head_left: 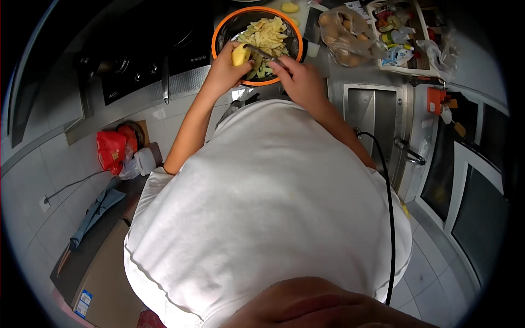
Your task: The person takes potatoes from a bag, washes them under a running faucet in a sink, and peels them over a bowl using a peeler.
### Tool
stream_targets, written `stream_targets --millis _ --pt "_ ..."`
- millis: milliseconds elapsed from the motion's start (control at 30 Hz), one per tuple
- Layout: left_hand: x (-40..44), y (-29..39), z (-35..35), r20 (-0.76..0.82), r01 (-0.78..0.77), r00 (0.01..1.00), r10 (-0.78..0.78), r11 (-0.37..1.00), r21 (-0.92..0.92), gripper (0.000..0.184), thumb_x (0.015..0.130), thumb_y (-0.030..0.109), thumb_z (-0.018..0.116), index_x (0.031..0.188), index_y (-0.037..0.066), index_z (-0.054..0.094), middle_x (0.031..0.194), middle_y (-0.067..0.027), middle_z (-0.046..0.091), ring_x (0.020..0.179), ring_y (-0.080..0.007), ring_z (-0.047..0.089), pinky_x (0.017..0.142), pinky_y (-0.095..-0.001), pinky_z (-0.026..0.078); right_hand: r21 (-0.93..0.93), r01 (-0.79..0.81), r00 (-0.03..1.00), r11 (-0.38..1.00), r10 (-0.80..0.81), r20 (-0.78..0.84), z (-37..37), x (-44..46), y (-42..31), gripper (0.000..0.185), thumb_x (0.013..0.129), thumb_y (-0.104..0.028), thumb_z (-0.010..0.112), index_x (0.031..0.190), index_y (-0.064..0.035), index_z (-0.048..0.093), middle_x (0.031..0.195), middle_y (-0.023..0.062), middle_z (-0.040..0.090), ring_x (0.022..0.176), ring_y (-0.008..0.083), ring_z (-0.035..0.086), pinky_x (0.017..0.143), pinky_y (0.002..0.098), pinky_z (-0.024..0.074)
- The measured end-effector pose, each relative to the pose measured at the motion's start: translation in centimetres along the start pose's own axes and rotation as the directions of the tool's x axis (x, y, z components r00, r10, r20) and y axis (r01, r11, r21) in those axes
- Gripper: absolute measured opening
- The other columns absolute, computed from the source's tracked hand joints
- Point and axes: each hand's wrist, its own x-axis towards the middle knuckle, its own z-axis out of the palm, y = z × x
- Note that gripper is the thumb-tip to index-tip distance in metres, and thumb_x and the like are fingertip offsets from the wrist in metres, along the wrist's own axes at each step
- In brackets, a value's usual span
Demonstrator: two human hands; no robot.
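My left hand [223, 70] is closed around a yellow, peeled-looking potato [239, 55] above the left side of an orange-rimmed bowl [299, 37]. In my right hand [302, 82] is a dark metal peeler [263, 53], its far end touching or very near the potato's upper side. Below the hands, the bowl holds a heap of pale yellow potato peelings [267, 34]. Just beyond the rim lies another yellow potato [290, 7]. My fingers hide part of the held potato and the peeler's handle.
A plastic bag of potatoes [345, 35] sits right of the bowl, beside a bin of bottles and packets [432, 54]. A metal sink [372, 112] is at the right. The black stove [134, 68] stands left, with a knife-like utensil [165, 82] at its edge.
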Motion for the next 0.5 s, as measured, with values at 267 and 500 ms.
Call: stream_targets --millis 267,500 --pt "0.1 -1.3 0.7 0.169 0.208 0.968 -0.187 0.971 -0.121 0.032 0.091 0.011 0.069 0.116 -0.005 0.056 0.067 -0.0054 0.059 0.043 -0.0111 0.050 0.038 -0.0283 0.037 -0.324 0.025 0.983 0.946 -0.083 -0.167 2.2 1.4 3.4 0.036 0.100 -0.042 0.064 0.082 -0.0113 0.064 0.058 0.0141 0.060 0.052 0.0371 0.061 0.048 0.0466 0.0470" --pt "-0.3 -0.6 0.8 0.147 0.243 0.963 -0.224 0.961 -0.129 0.040 0.095 0.009 0.066 0.131 0.000 0.053 0.086 0.0017 0.062 0.063 -0.0042 0.054 0.047 -0.0192 0.038 -0.223 -0.078 0.996 0.972 0.065 -0.067 0.9 1.0 3.3 0.036 0.099 -0.044 0.064 0.087 -0.0101 0.066 0.062 0.0160 0.063 0.058 0.0372 0.064 0.051 0.0482 0.0486"
